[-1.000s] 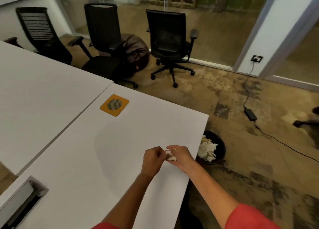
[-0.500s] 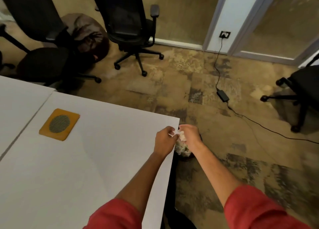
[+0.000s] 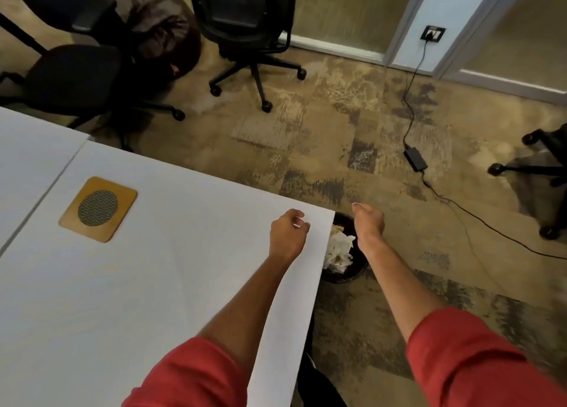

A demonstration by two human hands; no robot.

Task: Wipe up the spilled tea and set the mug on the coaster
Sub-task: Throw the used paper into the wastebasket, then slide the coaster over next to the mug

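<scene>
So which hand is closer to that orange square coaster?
Left. The left hand hovers over the white table, right of the orange square coaster; the right hand is past the table edge.

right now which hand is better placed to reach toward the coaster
Left. The left hand is over the white table, on the coaster's side; the right hand hangs off the edge above the bin.

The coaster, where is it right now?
In the head view, the coaster lies flat on the white table, left of the left hand, near the table seam.
</scene>
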